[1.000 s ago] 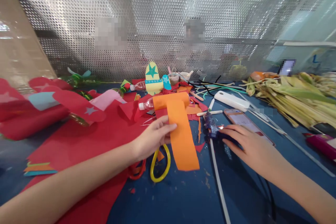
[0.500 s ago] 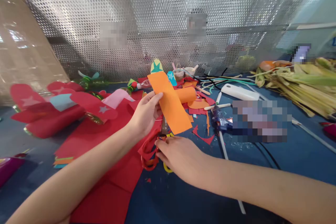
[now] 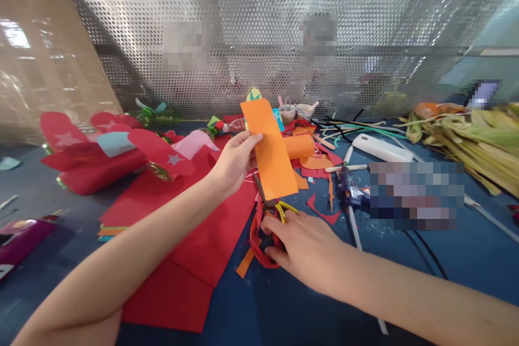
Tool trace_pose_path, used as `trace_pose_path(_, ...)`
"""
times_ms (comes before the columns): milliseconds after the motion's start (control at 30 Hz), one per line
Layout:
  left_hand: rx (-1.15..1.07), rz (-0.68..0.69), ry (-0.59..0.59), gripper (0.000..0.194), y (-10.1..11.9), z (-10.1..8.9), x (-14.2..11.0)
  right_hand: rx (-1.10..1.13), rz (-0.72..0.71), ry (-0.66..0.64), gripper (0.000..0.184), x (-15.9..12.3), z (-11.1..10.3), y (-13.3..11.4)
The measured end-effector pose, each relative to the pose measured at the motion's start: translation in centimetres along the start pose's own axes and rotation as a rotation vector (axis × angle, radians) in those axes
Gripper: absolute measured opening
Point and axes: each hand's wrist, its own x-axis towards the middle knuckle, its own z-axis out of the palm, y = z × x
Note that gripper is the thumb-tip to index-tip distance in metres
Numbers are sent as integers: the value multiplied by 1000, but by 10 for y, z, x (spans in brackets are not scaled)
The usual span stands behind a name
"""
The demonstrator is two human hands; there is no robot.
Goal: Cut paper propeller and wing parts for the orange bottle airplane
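Scissors (image 3: 269, 205) pt. hidden by R hand (image 3: 306, 246), tips unclear.

A perforated metal panel (image 3: 251, 0) spans 12 o'clock, rising along the rear edge of the blue bench (image 3: 300, 316), whose bare top shows at 6 o'clock. A brown cardboard sheet (image 3: 60, 81), glossy-surfaced, leans at 10 o'clock. White light reflects from panel and cardboard. Pale surface at 2 o'clock: blurred.

Scissors (image 3: 270, 204) and red sheets (image 3: 190, 232) mark a craft workspace (probably)
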Motion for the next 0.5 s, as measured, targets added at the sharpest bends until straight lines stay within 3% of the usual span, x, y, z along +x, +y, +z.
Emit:
trace_pose_path(233,25,-9,43,12,4,3,-1,-14,-10,-53,24,-9,3,1)
trace_pose_path(400,42,-5,14,13,3,3,-2,114,-181,135,55,11,-7,11)
trace_pose_path(500,40,-10,-23,14,1,1,-2,190,-270,12,51,26,-14,18)
